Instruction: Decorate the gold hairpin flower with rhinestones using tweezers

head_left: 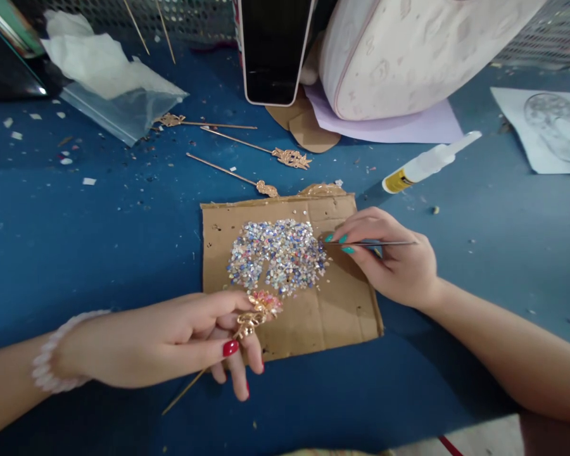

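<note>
My left hand (190,339), with a pale bead bracelet at the wrist, pinches a gold hairpin (247,324). Pink pieces cover the flower at the hairpin's head, and its thin stem slants down to the left below the palm. In my right hand (394,256) are thin metal tweezers (370,243), held between thumb and fingers. Their tip points left at the right edge of a heap of small shiny blue, white and pink chips (285,253). The chips lie spread on a piece of brown cardboard (337,316) under both hands.
Behind the cardboard lie several gold hairpins (292,158) and a plastic bag (123,107) with white tissue. A glue bottle (422,166) stands to the right. Farther back are a phone (276,54), a pale pouch (418,57) and a printed paper (548,130). Scraps dot the blue table (99,240).
</note>
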`<state>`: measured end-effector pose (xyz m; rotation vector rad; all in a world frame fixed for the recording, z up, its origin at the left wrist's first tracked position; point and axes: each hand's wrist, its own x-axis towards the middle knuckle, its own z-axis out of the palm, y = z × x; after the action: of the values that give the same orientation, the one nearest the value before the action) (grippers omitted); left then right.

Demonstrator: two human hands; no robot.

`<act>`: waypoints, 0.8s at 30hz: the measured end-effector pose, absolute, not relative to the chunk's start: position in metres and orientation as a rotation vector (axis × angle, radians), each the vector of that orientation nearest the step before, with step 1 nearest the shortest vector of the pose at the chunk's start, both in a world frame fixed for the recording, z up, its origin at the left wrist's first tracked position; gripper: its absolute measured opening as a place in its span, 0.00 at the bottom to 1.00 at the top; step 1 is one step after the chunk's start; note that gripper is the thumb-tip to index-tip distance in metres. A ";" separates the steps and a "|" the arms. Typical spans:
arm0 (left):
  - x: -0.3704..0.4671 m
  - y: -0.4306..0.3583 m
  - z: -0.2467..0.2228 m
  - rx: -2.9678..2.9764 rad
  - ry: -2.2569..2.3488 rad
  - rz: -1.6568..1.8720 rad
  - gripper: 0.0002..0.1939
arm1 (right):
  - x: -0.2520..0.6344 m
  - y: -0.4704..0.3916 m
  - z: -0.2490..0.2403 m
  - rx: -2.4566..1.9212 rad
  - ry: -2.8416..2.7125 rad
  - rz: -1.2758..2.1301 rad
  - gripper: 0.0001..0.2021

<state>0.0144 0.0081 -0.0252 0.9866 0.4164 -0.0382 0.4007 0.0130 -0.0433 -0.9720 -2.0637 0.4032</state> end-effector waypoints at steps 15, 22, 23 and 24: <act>0.013 0.009 -0.026 0.975 0.434 -0.098 0.32 | 0.395 0.013 -0.036 -0.825 -2.180 0.354 0.12; 0.016 0.010 -0.024 0.983 0.432 -0.087 0.31 | 0.394 0.014 -0.035 -0.782 -2.197 0.374 0.13; 0.016 0.010 -0.024 0.985 0.433 -0.089 0.31 | 0.394 0.014 -0.035 -0.781 -2.196 0.383 0.13; 0.016 0.010 -0.024 0.989 0.432 -0.086 0.31 | 0.394 0.014 -0.035 -0.780 -2.196 0.390 0.13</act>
<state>0.0160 0.0095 -0.0235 0.9889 0.4322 -0.0863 0.3942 0.0136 -0.0348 -0.7800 -2.1960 0.3897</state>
